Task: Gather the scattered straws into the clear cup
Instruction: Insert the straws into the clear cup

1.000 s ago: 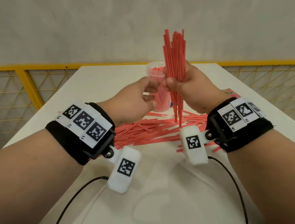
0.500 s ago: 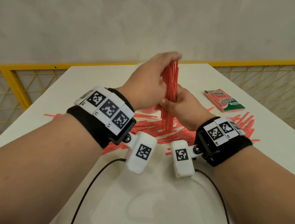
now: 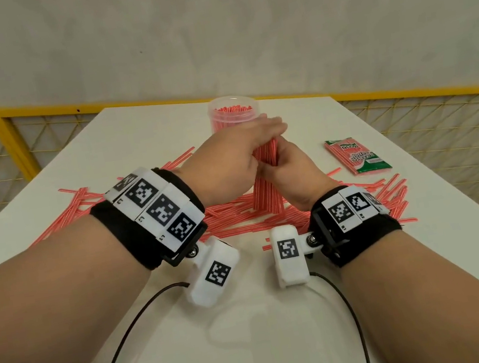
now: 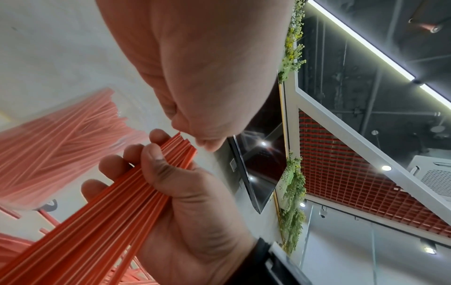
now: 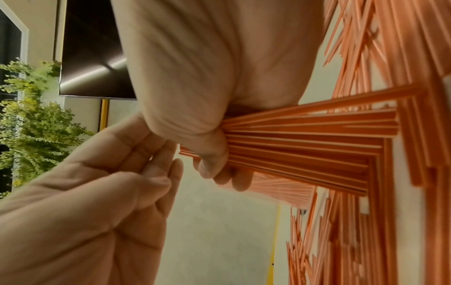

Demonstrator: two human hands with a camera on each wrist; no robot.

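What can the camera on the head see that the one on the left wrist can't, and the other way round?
Only the head view shows the whole white table, the green straw packet and the open mouth of the clear cup.

Only the left wrist view shows the right hand's fingers wrapped round the straw bundle from below, plus a dark wall screen.

Both show the left hand, right hand, bundle and cup.

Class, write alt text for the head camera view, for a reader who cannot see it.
A right hand grips an upright bundle of red straws on a white table while the left hand covers its top. Behind stands a clear cup of straws.
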